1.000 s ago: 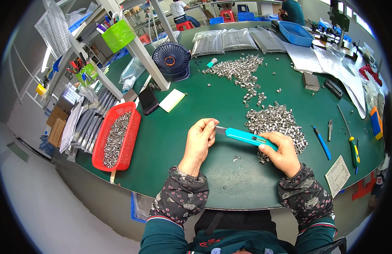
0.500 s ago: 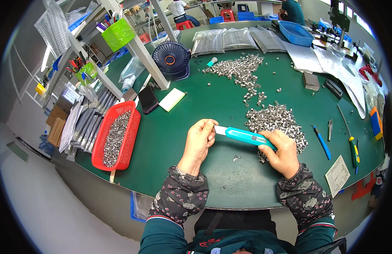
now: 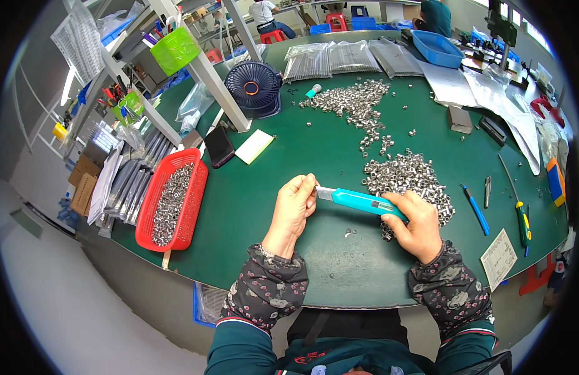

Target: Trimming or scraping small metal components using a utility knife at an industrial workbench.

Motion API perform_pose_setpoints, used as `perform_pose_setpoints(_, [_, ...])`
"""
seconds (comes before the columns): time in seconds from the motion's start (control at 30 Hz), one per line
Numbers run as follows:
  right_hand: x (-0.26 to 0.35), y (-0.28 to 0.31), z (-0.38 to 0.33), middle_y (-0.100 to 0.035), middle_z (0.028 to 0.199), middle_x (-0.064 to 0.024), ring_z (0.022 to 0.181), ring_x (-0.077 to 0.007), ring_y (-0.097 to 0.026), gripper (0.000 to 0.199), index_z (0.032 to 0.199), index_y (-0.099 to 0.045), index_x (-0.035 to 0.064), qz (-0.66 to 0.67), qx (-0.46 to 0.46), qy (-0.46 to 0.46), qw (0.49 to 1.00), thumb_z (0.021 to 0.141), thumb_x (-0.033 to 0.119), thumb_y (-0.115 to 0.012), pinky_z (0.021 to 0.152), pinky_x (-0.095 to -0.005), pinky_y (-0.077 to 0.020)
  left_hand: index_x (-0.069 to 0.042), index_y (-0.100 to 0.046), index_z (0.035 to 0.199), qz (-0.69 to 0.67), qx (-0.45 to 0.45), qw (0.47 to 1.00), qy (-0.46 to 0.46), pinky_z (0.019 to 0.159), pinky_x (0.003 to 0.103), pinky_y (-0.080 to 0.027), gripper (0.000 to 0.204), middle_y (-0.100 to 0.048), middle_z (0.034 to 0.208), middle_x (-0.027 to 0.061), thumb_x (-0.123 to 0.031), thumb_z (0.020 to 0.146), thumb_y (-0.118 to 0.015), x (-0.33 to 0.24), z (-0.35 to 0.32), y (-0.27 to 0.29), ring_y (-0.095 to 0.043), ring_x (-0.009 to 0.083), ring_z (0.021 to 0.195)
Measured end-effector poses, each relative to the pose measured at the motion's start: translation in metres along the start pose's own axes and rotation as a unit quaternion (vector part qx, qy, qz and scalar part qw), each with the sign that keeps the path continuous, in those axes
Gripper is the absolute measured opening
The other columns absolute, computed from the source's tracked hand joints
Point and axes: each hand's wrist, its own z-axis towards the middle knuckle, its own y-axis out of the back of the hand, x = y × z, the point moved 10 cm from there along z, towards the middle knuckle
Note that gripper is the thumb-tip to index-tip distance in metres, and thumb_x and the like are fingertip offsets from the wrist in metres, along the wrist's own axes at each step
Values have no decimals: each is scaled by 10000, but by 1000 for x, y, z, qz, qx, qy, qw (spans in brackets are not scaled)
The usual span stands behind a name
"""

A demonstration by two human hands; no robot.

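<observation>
A teal utility knife with its blade out lies across the space between my hands. My right hand is wrapped round its handle end. My left hand is pinched at the blade's tip; whatever its fingertips hold is too small and covered to name. Just beyond the knife and my right hand is a heap of small metal rings. More loose metal rings spread toward the far side of the green table. Tiny scraps dot the surface below the knife.
At left stands a red basket of small metal parts, near a phone, a notepad and a fan. On the right lie a blue-handled tool, a screwdriver and a paper slip. A blue tray sits behind.
Almost nothing differs. My left fingertips and the knife's blade end have shifted very slightly; both hands keep the same hold.
</observation>
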Motion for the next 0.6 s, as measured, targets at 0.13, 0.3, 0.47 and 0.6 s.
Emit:
perform_pose_setpoints(0.13, [0,0,0,-453,644,-65,535,-232,-495,252,921,-586,86,-1,2,0,1000,703,202,-637,464,-336,-382,-53,-520,724,7,1,1000,-4,343,166,-211,262,-382,521,-29,-277,860,-512,-1,1,1,-283,33,394])
perform_pose_setpoints(0.3, [0,-1,0,-455,650,-67,543,-233,-498,257,924,-586,85,0,4,6,1000,700,200,-637,471,-336,-388,-59,-510,706,27,9,999,14,341,168,-206,269,-380,517,-32,-274,867,-501,-1,1,1,-271,31,386])
perform_pose_setpoints(0.47, [1,-1,0,-456,653,-71,552,-237,-500,258,924,-586,84,2,5,8,1000,700,201,-636,478,-337,-390,-66,-482,686,35,24,999,32,325,169,-193,276,-417,577,-23,-273,869,-501,4,3,3,-288,21,371])
perform_pose_setpoints(0.6, [1,-2,1,-455,653,-73,555,-242,-501,256,922,-585,82,2,9,11,1000,699,197,-634,480,-339,-389,-67,-473,675,46,24,998,42,320,172,-195,293,-409,554,-21,-280,877,-483,5,3,2,-285,23,362])
